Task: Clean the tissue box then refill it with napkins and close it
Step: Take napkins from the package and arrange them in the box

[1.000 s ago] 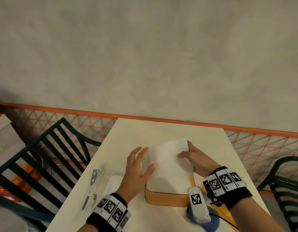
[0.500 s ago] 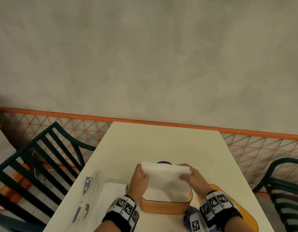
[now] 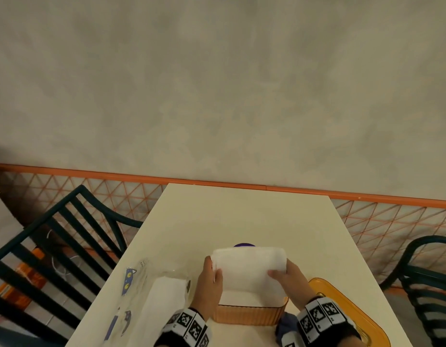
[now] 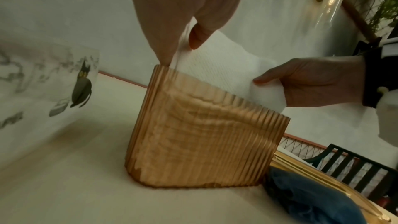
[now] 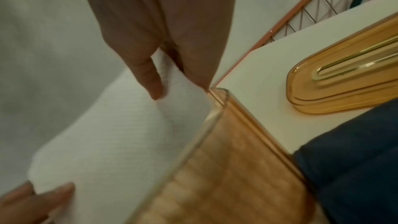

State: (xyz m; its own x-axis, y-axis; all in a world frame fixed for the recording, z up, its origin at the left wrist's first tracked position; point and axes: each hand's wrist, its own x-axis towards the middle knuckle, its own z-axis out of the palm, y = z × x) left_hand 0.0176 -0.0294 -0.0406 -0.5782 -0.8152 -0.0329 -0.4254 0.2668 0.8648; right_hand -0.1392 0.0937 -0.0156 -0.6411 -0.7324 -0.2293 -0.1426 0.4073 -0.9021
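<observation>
An orange ribbed tissue box (image 3: pixel 249 315) (image 4: pixel 202 142) (image 5: pixel 226 168) stands open on the cream table near its front edge. A thick white stack of napkins (image 3: pixel 249 269) (image 4: pixel 217 72) (image 5: pixel 112 134) sits bent in its opening, the lower part inside and the top sticking out. My left hand (image 3: pixel 210 281) (image 4: pixel 183 23) grips the stack's left end, thumb in front. My right hand (image 3: pixel 288 279) (image 5: pixel 172 57) grips its right end. The amber lid (image 3: pixel 352 306) (image 5: pixel 349 81) lies flat on the table to the right of the box.
A blue cloth (image 3: pixel 287 323) (image 4: pixel 312 198) (image 5: pixel 355 159) lies beside the box at the right. A clear wrapper with cat prints and more napkins (image 3: pixel 164 304) lies to the left. A purple object (image 3: pixel 244 245) peeks out behind the stack. Dark chairs (image 3: pixel 49 246) flank the table.
The napkin stack, earlier held up and spread above the box, has been folded narrower and lowered into the opening. Both hands moved down to grip its ends.
</observation>
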